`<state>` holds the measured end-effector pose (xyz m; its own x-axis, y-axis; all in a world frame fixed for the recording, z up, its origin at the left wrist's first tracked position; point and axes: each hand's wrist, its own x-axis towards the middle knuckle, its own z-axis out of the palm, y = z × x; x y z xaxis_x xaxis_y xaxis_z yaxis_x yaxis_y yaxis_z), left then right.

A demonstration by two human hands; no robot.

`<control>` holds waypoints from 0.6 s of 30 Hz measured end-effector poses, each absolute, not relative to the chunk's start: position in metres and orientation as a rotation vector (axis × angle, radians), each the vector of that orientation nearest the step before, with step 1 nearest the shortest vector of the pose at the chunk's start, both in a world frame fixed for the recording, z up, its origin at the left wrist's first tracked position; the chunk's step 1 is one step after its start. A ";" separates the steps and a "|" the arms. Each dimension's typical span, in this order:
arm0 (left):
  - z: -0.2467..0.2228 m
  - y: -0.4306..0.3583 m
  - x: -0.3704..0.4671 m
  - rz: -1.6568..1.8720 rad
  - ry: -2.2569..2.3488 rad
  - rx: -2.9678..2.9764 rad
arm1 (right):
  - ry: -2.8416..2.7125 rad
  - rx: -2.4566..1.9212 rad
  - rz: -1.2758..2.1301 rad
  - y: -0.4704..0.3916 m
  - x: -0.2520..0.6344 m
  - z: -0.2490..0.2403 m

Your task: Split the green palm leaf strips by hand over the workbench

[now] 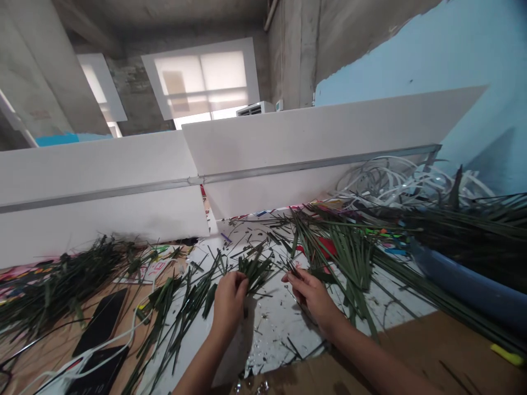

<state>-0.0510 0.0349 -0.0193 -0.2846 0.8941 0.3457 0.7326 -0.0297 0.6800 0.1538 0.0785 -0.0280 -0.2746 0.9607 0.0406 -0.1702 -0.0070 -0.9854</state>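
Note:
My left hand point(231, 296) is closed at the middle of the white work surface point(267, 323), its fingers curled round the near end of a small bunch of green leaves point(257, 270) that fans out beyond it. To its right, my right hand point(307, 291) is pinched, with thin dark strips at its fingertips; exactly what they hold is too small to tell. The two hands are apart. Long green leaf strips point(354, 255) lie spread just right of my right hand, and more cut strips point(193, 296) lie left of my left hand.
A dark leaf pile point(61, 285), two phones point(102, 321) and a white cable point(134, 323) are at the left. White straps point(395, 178), a blue container point(469, 280) and a yellow-handled tool point(507, 355) are at the right. Cardboard point(444, 351) lies in front; white panels point(288, 137) stand behind.

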 end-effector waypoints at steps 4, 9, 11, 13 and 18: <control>-0.014 0.031 -0.043 1.504 1.604 1.222 | -1.318 -0.916 1.554 0.071 0.153 -0.027; -0.013 0.025 -0.021 1.505 1.260 0.918 | -1.365 -0.898 1.652 0.062 0.150 -0.021; -0.013 0.023 -0.016 1.493 1.192 0.871 | -1.353 -0.878 1.651 0.062 0.149 -0.021; -0.013 0.021 -0.012 1.482 1.135 0.848 | -1.344 -0.838 1.631 0.063 0.147 -0.024; -0.013 0.016 -0.005 1.432 1.022 0.860 | -1.285 -0.756 1.722 0.063 0.142 -0.029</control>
<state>-0.0051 0.0162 -0.0126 -0.1122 0.9929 -0.0404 -0.3614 -0.0029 0.9324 0.1424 0.0629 -0.0293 -0.4680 0.8836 0.0150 -0.2658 -0.1246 -0.9559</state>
